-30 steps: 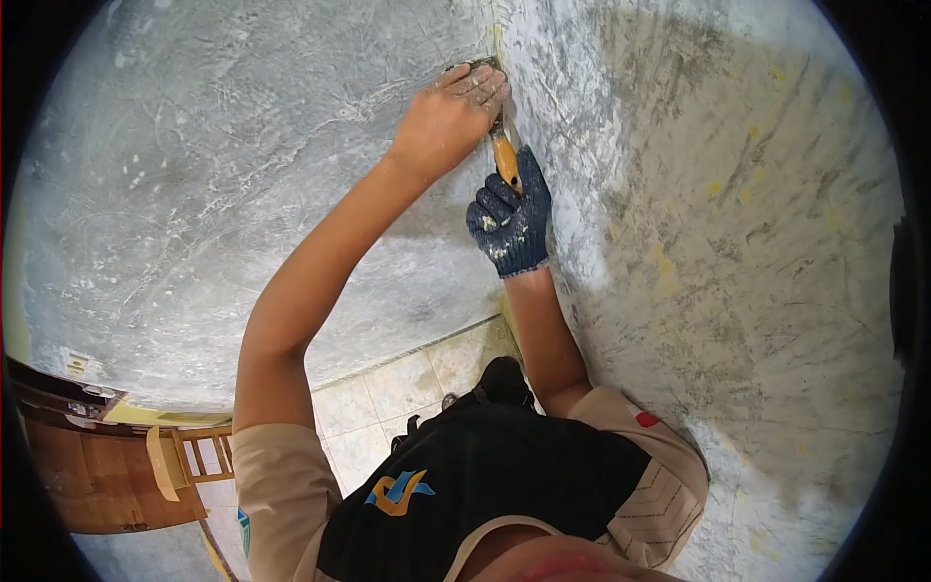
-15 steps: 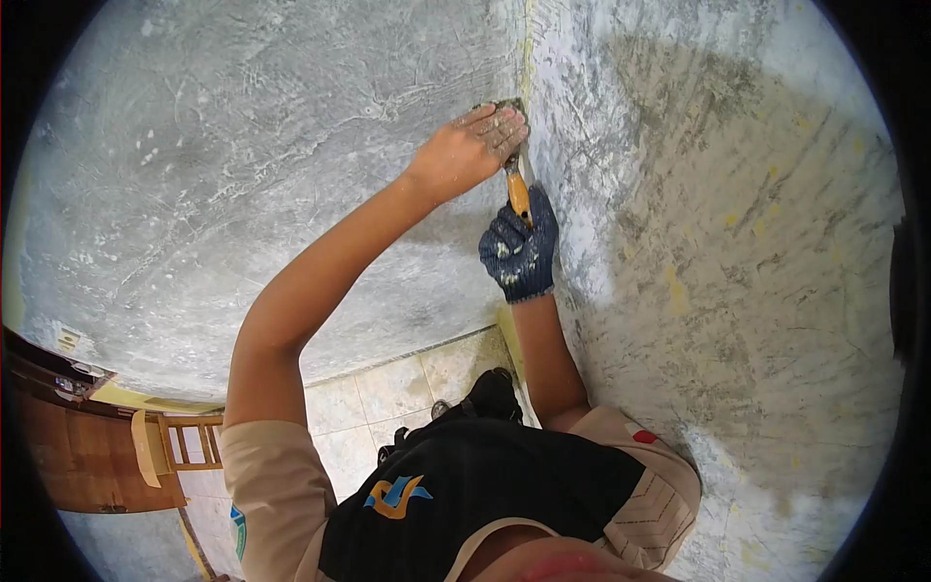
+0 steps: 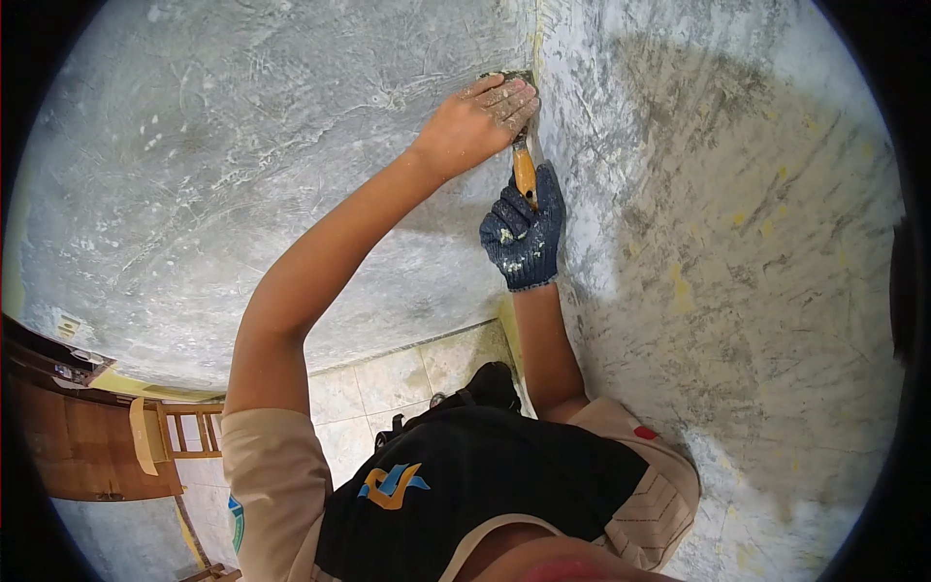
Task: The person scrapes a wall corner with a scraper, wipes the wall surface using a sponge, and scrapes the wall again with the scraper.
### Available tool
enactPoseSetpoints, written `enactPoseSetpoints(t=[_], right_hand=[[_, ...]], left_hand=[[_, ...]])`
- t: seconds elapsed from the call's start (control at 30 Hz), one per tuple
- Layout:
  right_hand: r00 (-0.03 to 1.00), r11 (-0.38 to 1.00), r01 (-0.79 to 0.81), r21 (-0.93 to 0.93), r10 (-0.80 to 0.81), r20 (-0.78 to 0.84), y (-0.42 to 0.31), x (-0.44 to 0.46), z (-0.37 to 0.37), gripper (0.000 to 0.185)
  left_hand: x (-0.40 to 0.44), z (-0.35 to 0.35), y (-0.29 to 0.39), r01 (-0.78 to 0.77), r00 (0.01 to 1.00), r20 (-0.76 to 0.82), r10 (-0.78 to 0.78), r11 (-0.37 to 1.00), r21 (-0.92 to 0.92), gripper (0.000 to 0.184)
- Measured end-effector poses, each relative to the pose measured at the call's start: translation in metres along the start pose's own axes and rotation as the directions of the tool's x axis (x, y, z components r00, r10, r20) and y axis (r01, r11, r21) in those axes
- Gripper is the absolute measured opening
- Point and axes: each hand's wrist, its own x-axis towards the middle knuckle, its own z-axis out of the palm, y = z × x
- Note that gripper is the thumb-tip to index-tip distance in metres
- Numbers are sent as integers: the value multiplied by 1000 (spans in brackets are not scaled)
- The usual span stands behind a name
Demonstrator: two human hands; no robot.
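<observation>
A putty knife (image 3: 525,173) with an orange-yellow handle stands up against the grey wall, its dark blade right in the corner. My right hand (image 3: 526,238), in a dark blue knit glove spotted with pale plaster, is closed around the lower handle. My left hand (image 3: 483,118) is bare and lies flat over the blade, fingers stretched out and pressing it to the wall. Pale dust coats those fingers. Most of the blade is hidden beneath them; only its top edge shows.
A rough, patchy wall (image 3: 737,262) meets the grey wall (image 3: 242,175) at the corner on my right. Below are floor tiles (image 3: 388,383) and my dark shoe (image 3: 493,386). A wooden cabinet (image 3: 87,446), a wooden chair (image 3: 190,430) and a wall socket (image 3: 68,325) are at lower left.
Both hands and the putty knife have slid a little higher up the corner. My left hand stays flat on the blade and my right hand keeps its hold on the handle.
</observation>
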Motion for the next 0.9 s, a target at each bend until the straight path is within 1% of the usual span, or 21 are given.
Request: enactPoseSetpoints(t=[0.07,0.13,0.17,0.2,0.27,0.3,0.33,0.37,0.4,0.43,0.47,0.53,0.57,0.6,0.67,0.7,0.73,0.8,0.9], right_hand=[[1000,1000,-4,15,4,-3,0,-2,-18,40],[999,1000,-10,6,10,48,2,1,-23,39],[998,1000,6,8,-6,-56,-2,1,-26,39],[998,1000,-1,9,2,-57,-2,1,-21,39],[999,999,-31,24,30,32,-6,3,-11,40],[1000,999,-30,38,30,-4,-4,0,-5,41],[1000,999,-26,37,26,-6,-4,-1,-12,41],[999,1000,-17,25,16,34,-4,1,-24,42],[997,1000,-11,13,10,73,-3,1,-26,42],[999,1000,14,-7,-14,29,-2,0,-26,42],[999,1000,13,-8,-12,38,-3,5,-26,42],[1000,999,2,54,-2,7,-2,5,-20,41],[999,999,-24,27,23,44,-2,5,-17,41],[999,1000,-23,21,22,47,-1,5,-11,41],[997,999,28,-37,-31,-72,6,1,-1,41],[1000,999,15,-33,-15,7,5,0,-10,39],[1000,999,8,-42,-7,15,1,1,-13,39],[998,1000,12,-14,-13,-55,-5,0,-15,37],[1000,1000,22,-19,-22,-13,-9,9,-4,36]], left_hand=[[-6,3,2,-12,1000,4,12,1000,0,42],[-13,0,6,-45,998,38,45,999,6,43],[-13,2,6,-49,998,48,48,999,17,44],[-11,-2,4,-45,998,53,44,999,20,44],[-4,-6,0,-50,999,13,50,997,57,44],[-5,-3,1,-50,999,11,49,997,51,44],[-7,-2,0,-62,998,6,61,998,34,44],[-6,-1,-2,-75,997,-2,75,997,25,44],[-8,0,-1,-74,997,-5,74,997,29,44],[-10,0,1,-59,998,-9,59,998,1,44],[-11,0,0,-50,999,-10,50,998,-28,44],[-8,-1,1,-37,999,-24,36,999,-24,43],[-5,0,2,-13,999,-41,12,1000,-18,43],[-1,0,1,-13,999,-48,12,1000,-16,43],[0,-5,-1,-8,1000,-30,8,1000,-16,43],[-2,-4,-1,-5,999,-36,5,1000,-7,43],[-5,-1,1,-11,1000,-25,11,1000,-23,43],[-6,0,2,0,1000,-11,0,1000,-29,42],[4,-3,2,15,998,-59,-14,1000,10,41]])
